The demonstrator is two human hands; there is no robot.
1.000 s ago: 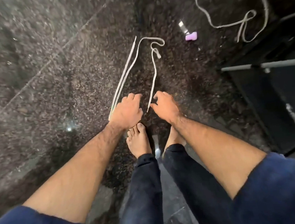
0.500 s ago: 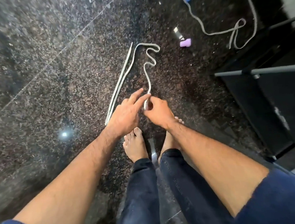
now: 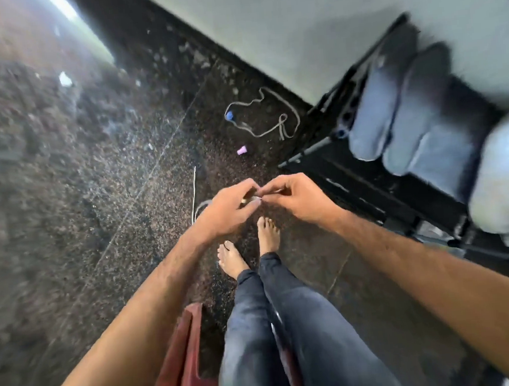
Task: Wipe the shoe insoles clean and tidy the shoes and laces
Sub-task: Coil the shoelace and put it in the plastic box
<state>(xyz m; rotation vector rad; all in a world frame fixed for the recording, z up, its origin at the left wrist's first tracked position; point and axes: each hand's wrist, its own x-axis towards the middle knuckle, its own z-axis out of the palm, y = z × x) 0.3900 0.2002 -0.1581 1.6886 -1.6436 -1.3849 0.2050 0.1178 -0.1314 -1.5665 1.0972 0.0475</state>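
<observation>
My left hand [image 3: 227, 208] and my right hand [image 3: 299, 197] meet above my bare feet, and both pinch the end of a white shoelace [image 3: 193, 194]. The rest of that lace trails down to the dark speckled floor on the left of my hands. A second lace [image 3: 267, 121] lies in loose loops farther off near the wall. Two grey-blue insoles [image 3: 405, 111] lean side by side on a black rack [image 3: 368, 181] at the right. A white shoe [image 3: 508, 185] sits blurred at the right edge.
A small purple piece [image 3: 241, 150] and a small blue piece [image 3: 229, 115] lie on the floor by the far lace. A red stool edge [image 3: 181, 360] shows under my legs. A pale wall [image 3: 294, 22] with a black skirting runs behind the rack.
I have lifted the lace end off the floor with both hands and raised my view. The rack, insoles and white shoe have come into sight.
</observation>
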